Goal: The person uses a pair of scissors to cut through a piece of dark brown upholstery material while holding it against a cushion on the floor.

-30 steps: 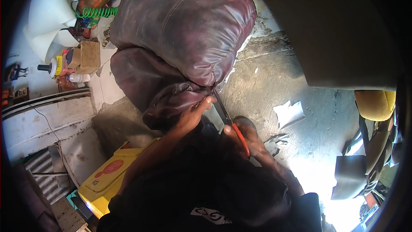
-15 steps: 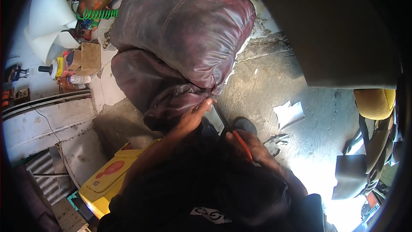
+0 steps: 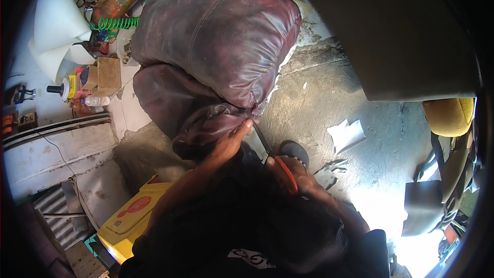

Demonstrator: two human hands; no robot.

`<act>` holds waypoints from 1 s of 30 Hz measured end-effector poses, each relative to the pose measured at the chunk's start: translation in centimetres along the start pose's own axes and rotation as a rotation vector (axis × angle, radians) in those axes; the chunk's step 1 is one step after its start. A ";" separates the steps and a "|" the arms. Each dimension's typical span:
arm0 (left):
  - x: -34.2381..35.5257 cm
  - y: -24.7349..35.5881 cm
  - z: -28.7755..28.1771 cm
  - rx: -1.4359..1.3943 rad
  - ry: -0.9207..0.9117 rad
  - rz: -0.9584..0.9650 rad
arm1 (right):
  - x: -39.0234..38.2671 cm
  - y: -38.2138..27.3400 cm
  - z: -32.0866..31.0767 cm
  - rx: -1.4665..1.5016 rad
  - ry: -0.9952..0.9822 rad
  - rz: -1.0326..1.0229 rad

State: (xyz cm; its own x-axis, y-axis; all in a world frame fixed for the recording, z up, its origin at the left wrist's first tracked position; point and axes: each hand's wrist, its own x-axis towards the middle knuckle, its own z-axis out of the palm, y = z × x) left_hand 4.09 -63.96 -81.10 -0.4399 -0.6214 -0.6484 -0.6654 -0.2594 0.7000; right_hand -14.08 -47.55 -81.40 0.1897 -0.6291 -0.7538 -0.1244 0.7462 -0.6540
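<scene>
A large dark maroon leather cushion [image 3: 221,36] bulges in front of me, with its loose, crumpled cover [image 3: 170,92] folded toward my lap. My left hand [image 3: 234,141] pinches the gathered edge of that cover at the cushion's near corner. In my right hand [image 3: 293,172] is a pair of scissors [image 3: 285,171] with red handles. Their dark blades point up and left, with the tips close to my left fingertips at the leather edge. Whether the blades are parted is hard to make out. White padding shows along the cushion's right side.
A yellow plastic box [image 3: 128,216] stands to my left. Small cardboard boxes [image 3: 108,76], a green coiled hose [image 3: 118,22] and white sheet foam [image 3: 59,20] lie at the far left. On the concrete floor are a white scrap [image 3: 346,136] and a grey scrap [image 3: 332,172]. A big dark panel [image 3: 401,36] looms at right.
The scissors and my right hand have shifted slightly left. My left hand keeps its pinch on the leather. The whole view has moved a little.
</scene>
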 end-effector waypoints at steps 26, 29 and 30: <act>0.4 -3.0 -0.6 0.033 -0.038 -0.084 | -0.3 -3.5 -0.2 0.050 0.075 0.081; 0.1 -1.8 -0.5 0.026 -0.058 -0.078 | -1.3 -4.8 -0.6 0.030 0.116 0.079; 0.0 -1.9 -0.5 0.056 -0.002 -0.045 | -1.4 -4.9 -0.7 0.019 0.119 0.074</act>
State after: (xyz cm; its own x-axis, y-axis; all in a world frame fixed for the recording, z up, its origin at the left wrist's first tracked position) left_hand 5.65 -63.85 -82.32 -0.4102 -0.6082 -0.6795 -0.7173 -0.2450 0.6523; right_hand -14.41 -50.47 -77.12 0.0631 -0.5926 -0.8030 -0.1156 0.7949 -0.5956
